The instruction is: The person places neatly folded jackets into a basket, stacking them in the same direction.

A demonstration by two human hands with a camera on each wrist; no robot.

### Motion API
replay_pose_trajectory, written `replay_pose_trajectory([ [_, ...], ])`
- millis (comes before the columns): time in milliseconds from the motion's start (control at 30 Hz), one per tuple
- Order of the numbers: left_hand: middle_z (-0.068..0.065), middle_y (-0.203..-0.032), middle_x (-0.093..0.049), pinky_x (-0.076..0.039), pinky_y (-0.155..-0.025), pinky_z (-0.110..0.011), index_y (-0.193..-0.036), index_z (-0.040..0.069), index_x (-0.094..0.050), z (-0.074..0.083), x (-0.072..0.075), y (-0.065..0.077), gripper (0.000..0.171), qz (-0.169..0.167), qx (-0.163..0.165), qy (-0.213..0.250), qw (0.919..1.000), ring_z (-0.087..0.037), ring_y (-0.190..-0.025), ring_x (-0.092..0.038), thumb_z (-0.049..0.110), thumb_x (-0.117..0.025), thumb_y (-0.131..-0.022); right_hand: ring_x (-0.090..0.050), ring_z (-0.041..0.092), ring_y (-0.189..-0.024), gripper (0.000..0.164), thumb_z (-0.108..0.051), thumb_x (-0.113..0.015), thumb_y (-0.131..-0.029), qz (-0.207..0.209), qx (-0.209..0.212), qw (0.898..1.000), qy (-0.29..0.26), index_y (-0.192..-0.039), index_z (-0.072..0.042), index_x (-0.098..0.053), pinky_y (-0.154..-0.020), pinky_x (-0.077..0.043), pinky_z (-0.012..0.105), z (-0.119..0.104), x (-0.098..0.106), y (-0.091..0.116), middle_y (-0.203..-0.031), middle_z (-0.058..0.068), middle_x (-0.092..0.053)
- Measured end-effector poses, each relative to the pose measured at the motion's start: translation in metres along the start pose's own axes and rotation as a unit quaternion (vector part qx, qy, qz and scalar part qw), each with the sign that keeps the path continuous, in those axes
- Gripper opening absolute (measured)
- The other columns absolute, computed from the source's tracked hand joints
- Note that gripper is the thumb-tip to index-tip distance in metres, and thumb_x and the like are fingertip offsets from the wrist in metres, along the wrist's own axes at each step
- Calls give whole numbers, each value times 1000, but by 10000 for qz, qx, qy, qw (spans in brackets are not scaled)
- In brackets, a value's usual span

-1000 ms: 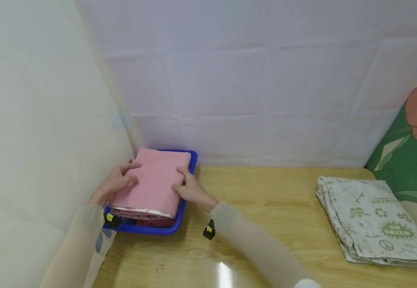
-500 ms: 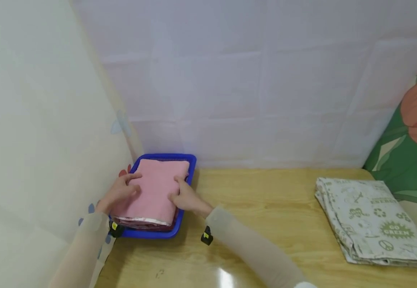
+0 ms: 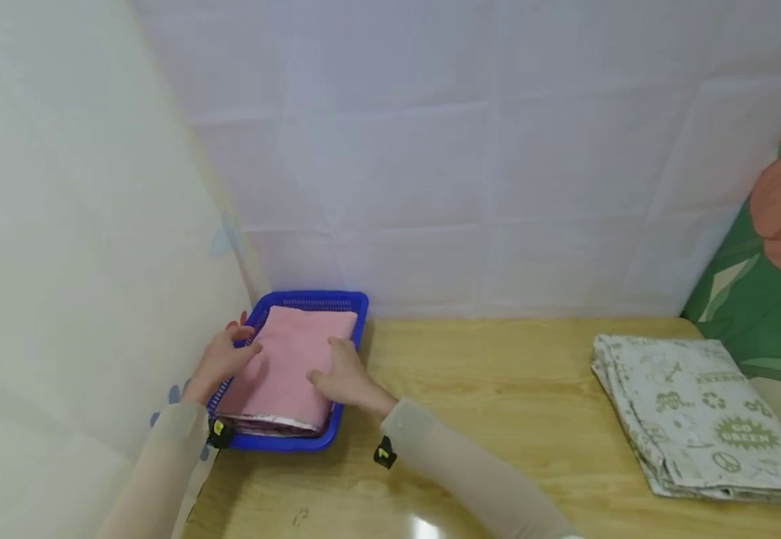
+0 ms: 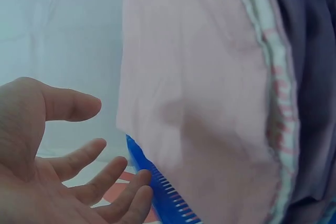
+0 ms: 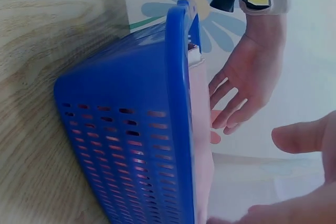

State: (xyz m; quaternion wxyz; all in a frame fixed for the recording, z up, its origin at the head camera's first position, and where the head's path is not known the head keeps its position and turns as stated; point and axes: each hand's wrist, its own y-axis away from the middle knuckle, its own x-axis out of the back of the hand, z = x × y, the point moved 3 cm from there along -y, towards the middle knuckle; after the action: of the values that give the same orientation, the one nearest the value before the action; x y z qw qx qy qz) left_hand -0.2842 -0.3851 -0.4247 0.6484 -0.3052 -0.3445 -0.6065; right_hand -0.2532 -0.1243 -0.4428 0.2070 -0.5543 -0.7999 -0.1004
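A folded pink cloth with a white patterned edge lies inside a blue plastic basket. Over the basket's left side is my left hand, its fingers spread and relaxed; the left wrist view shows a gap between the thumb and the cloth. My right hand is at the cloth's right side, thumb apart from the fingers. In the right wrist view its thumb is off the cloth, and whether its fingertips touch the cloth cannot be told. Darker fabric shows under the pink cloth in the left wrist view.
A folded white cloth with green print lies on the right of the wooden table. A pale sheet hangs behind, and a light wall covering stands close on the left, beside the basket.
The pink cloth has gone down into the basket, showing more of the far rim. Both hands have lowered with it and loosened from its sides.
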Motion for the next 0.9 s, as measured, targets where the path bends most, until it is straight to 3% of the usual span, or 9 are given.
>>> replay_pose_trajectory([
  [167, -41, -150, -49, -36, -119, -69, -146, -17, -49, 2, 1, 2, 59, 31, -107, -11, 9999, -59, -143, -42, 24, -63, -105, -45, 38, -150, 73, -19, -73, -97, -27, 200, 9998, 30, -158, 6, -40, -126, -39, 50, 1, 4, 4, -161, 25, -44],
  [400, -41, -151, -48, -38, -117, -70, -150, -16, -45, 14, 0, 6, 62, -93, -176, 5, 9998, -59, -142, -43, 26, -61, -107, -47, 39, -149, 69, -19, -71, -101, -53, 84, 9998, -144, -159, 4, -41, -123, -41, 52, 6, 13, 6, -161, 25, -46],
  [633, -39, -152, -49, -44, -113, -67, -151, -13, -45, 29, -2, 9, 61, -81, -329, -14, 9994, -57, -138, -50, 26, -61, -107, -55, 43, -140, 70, -19, -70, -102, -157, -16, 9968, -780, -161, 3, -39, -112, -53, 51, 5, 23, 9, -160, 24, -47],
  [767, -39, -149, -52, -50, -109, -64, -150, -12, -47, 37, -6, 10, 60, 65, -526, 48, 9986, -56, -129, -59, 22, -64, -104, -53, 44, -143, 70, -19, -70, -102, -138, -97, 9936, -1120, -161, 2, -39, -112, -54, 50, 6, 29, 12, -162, 23, -47],
  [900, -37, -150, -53, -51, -109, -63, -152, -9, -47, 45, -9, 13, 60, 23, -542, 196, 9983, -57, -129, -60, 22, -64, -104, -53, 44, -143, 70, -19, -70, -102, -147, -119, 9927, -1192, -161, 1, -39, -110, -55, 49, 7, 34, 14, -161, 22, -48],
])
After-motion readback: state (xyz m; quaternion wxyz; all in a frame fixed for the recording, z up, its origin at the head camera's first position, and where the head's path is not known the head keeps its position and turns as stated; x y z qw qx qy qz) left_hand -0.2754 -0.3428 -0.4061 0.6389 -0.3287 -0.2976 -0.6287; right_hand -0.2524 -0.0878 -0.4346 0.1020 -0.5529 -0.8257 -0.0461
